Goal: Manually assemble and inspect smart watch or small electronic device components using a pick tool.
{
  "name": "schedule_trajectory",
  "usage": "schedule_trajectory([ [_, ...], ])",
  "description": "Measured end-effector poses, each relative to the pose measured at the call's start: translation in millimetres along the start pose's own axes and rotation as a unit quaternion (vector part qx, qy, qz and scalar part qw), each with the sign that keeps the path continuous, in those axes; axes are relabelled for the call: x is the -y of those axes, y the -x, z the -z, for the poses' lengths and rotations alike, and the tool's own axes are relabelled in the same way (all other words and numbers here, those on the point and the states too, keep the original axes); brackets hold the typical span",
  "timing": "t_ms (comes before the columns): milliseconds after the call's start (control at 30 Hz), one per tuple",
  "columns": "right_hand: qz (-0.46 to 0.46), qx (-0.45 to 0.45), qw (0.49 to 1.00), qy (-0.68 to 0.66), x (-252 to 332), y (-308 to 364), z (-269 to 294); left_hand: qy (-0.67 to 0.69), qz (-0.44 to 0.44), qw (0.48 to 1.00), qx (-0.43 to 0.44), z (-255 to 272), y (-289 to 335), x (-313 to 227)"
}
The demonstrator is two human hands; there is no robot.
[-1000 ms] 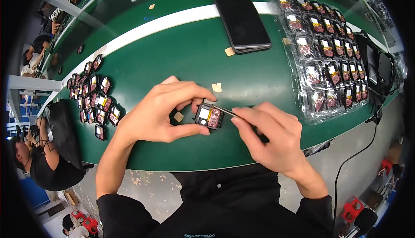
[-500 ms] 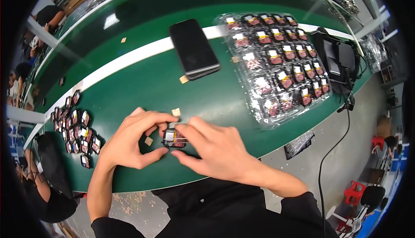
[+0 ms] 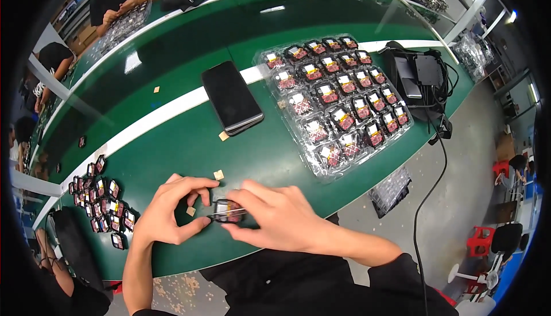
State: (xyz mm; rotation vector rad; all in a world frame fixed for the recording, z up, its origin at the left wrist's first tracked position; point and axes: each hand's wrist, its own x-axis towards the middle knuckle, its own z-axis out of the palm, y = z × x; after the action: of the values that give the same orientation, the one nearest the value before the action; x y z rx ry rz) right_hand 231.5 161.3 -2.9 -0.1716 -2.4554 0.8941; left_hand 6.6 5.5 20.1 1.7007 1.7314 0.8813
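Note:
My right hand [image 3: 275, 213] is closed around a pair of thin metal tweezers [image 3: 221, 215], their tips pointing left. Under those fingers sits a small black-framed module [image 3: 228, 206] with a pale and dark-red face, partly covered by the hand and tweezers. Curved in a C shape just left of it, my left hand [image 3: 172, 210] has its thumb and fingers apart with nothing between them. The left thumb tip lies close to the tweezer tips; whether they touch I cannot tell. Small tan square pieces [image 3: 218, 175] lie on the green table around the hands.
A clear plastic tray [image 3: 310, 158] of similar modules lies at the right, with a black bag and cable [image 3: 422, 78] beyond. A black phone [image 3: 231, 95] lies mid-table. Several loose modules [image 3: 103, 201] are heaped at left, near a black case [image 3: 73, 250]. Another person [image 3: 123, 0] works opposite.
My view has shifted, so the table sits lower in the picture. The left fingers have come away from the module. The tweezers now slant, their tips near the left thumb.

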Motion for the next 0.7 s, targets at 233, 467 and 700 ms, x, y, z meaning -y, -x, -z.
schedule_trajectory([
  [233, -0.079, -0.172, 0.973, 0.131, -18.5, 26.0, 101.1, 0.026, -0.01, 1.0, -0.002, 1.5, 1.7, 2.0],
  [467, -0.183, -0.2, 0.936, 0.223, -50.0, 47.7, 135.0, 0.001, 0.005, 1.0, -0.009, 1.2, -3.3, 3.7],
  [700, -0.193, -0.214, 0.934, 0.21, -54.6, 48.5, 124.5, -0.043, 0.014, 0.997, -0.07, 18.5, 6.4, -3.1],
])
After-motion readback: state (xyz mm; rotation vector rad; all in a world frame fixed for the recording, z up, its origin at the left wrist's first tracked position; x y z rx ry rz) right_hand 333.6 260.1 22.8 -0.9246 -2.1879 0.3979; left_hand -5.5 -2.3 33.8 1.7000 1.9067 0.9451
